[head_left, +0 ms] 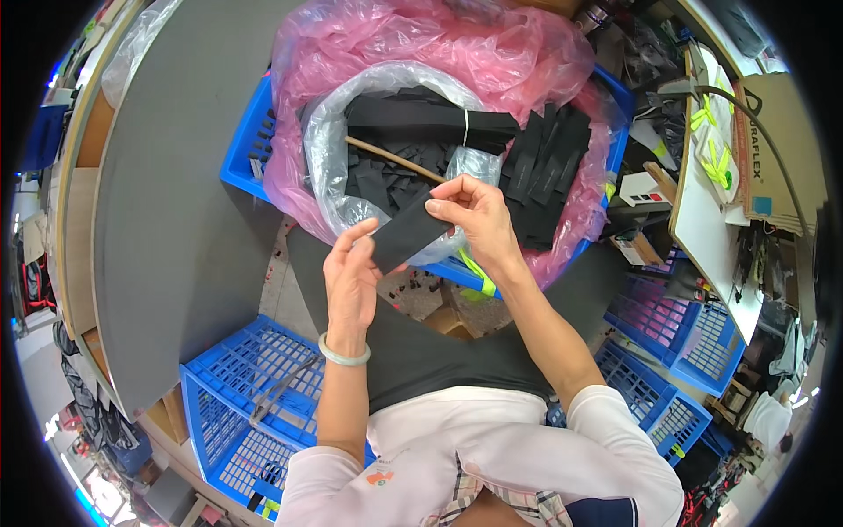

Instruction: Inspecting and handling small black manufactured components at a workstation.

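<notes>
Black strip [407,235] mid-frame, pinched at its ends by left hand [351,279] and right hand [471,218] over the pink-bagged crate [255,132]; light fingertip grip, so it could slip into the pile.

A broad grey counter [189,202] curves through the nine to eleven o'clock side, edged by a pale wooden rim [81,228]. An empty blue plastic crate [255,413] stands at seven o'clock, and more blue crates [676,351] crowd four o'clock. A patch of speckled floor [420,294] shows near the centre. At two o'clock a white worktop [707,228] carries a brown cardboard box [777,145]. Daylight glares in at the lower rim.
</notes>
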A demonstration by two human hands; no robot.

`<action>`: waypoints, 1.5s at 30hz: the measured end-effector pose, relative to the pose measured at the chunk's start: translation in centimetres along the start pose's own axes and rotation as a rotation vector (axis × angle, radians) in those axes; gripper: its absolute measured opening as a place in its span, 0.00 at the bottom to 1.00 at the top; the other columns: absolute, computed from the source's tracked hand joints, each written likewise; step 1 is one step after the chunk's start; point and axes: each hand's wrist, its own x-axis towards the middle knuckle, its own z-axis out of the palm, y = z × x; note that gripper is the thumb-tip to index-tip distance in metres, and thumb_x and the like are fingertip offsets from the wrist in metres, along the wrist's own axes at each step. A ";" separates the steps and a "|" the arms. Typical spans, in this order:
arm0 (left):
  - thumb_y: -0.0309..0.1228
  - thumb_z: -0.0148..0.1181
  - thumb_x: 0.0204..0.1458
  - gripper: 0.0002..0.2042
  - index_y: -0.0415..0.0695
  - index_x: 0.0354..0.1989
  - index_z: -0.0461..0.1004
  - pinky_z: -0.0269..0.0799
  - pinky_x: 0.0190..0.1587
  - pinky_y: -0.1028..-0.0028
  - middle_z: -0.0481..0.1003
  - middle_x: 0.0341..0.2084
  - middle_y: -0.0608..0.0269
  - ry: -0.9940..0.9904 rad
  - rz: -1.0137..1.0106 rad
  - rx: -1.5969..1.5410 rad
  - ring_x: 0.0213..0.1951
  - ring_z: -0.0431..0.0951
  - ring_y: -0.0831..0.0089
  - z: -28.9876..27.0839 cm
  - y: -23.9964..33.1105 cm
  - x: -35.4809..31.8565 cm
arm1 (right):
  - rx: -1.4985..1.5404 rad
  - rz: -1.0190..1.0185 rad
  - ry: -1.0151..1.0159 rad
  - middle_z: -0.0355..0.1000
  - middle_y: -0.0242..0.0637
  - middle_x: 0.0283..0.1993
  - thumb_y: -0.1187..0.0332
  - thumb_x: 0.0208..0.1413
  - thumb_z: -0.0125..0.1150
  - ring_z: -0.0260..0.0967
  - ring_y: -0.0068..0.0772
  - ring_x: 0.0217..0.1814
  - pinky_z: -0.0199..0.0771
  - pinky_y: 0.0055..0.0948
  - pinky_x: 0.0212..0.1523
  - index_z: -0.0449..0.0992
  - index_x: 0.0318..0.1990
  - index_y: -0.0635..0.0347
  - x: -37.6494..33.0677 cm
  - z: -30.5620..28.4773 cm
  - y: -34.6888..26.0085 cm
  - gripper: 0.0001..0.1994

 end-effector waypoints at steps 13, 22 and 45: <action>0.22 0.56 0.52 0.06 0.34 0.38 0.72 0.79 0.33 0.67 0.74 0.33 0.55 0.095 0.203 0.059 0.32 0.78 0.68 3.6 -2.8 -1.6 | 0.496 0.059 0.045 0.69 0.33 0.31 0.66 0.54 0.60 0.69 0.21 0.25 0.71 0.20 0.21 0.72 0.42 0.64 -6.2 0.2 -1.1 0.12; 0.20 0.55 0.47 0.10 0.31 0.39 0.74 0.65 0.51 0.72 0.73 0.43 0.54 -0.346 0.357 0.735 0.46 0.72 0.67 4.0 -2.1 -3.7 | 0.623 0.020 0.014 0.73 0.40 0.34 0.77 0.46 0.62 0.74 0.30 0.33 0.77 0.28 0.37 0.72 0.40 0.68 -7.1 -1.3 -1.1 0.12; 0.21 0.55 0.49 0.06 0.34 0.35 0.69 0.70 0.35 0.80 0.72 0.33 0.59 -0.447 0.330 0.670 0.35 0.73 0.76 4.9 -7.0 -3.1 | -0.594 -0.496 0.514 0.69 0.36 0.22 0.70 0.45 0.61 0.71 0.27 0.24 0.70 0.26 0.24 0.71 0.27 0.68 -10.7 -1.9 0.6 0.09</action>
